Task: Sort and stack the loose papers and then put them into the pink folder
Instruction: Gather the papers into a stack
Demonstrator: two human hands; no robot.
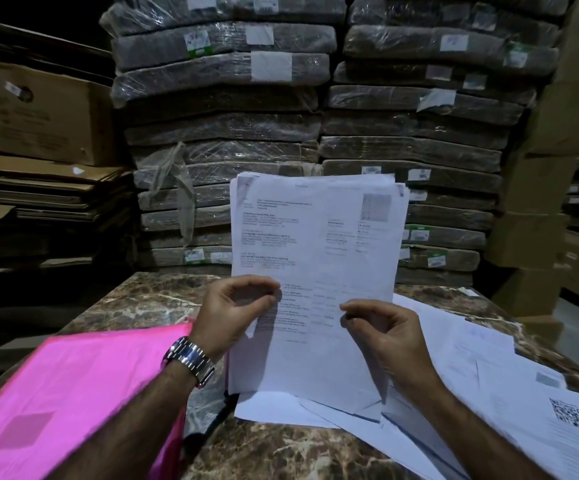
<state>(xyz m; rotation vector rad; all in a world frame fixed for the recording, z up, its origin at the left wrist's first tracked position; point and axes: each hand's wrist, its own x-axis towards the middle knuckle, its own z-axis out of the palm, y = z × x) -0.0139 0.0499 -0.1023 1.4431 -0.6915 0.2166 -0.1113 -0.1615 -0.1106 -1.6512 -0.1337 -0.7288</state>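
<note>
I hold a stack of printed white papers upright above the marble table, its lower edge resting on loose sheets. My left hand, with a metal watch on the wrist, pinches the stack's left side. My right hand pinches its right side. More loose papers lie spread over the right part of the table, one with a QR code. The pink folder lies flat at the front left, partly under my left forearm.
Tall piles of plastic-wrapped flat bundles stand right behind the table. Cardboard boxes and flattened cartons are stacked at the left, more boxes at the right. A dark strap lies on the table beside the folder.
</note>
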